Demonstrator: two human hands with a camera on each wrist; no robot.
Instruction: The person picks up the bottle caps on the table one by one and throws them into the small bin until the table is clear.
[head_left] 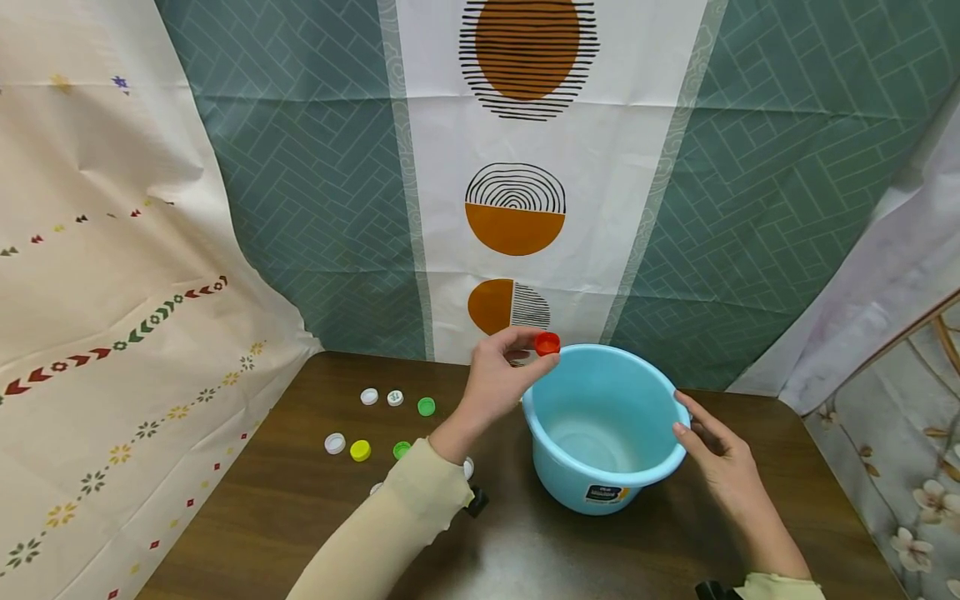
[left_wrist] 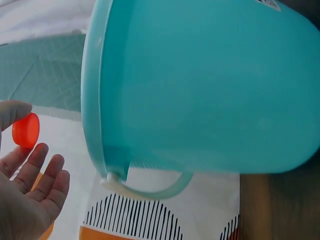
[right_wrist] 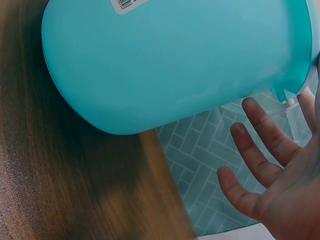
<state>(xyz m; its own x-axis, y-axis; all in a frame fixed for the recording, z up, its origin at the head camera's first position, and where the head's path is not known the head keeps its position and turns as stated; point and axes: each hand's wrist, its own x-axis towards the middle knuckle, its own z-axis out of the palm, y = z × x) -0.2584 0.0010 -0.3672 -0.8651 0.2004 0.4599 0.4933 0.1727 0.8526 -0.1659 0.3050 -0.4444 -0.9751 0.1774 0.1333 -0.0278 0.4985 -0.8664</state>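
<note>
Between thumb and fingers, my left hand (head_left: 498,375) pinches a red bottle cap (head_left: 547,343) just above the left rim of a light blue plastic bucket (head_left: 558,479). The left wrist view shows the red cap (left_wrist: 26,131) apart from the bucket wall (left_wrist: 200,90), with the other fingers spread below it. On the opposite side, my right hand (head_left: 720,454) grips the bucket's rim with thumb and fingertips. In the right wrist view several fingers of the right hand (right_wrist: 280,180) extend beside the bucket's outer wall (right_wrist: 160,65).
Left of the bucket, several caps lie on the brown wooden table (head_left: 247,517), among them a yellow cap (head_left: 360,451), a green cap (head_left: 426,407) and a white cap (head_left: 334,443). My left sleeve (head_left: 390,525) partly covers some. A patterned curtain (head_left: 330,183) hangs behind the table.
</note>
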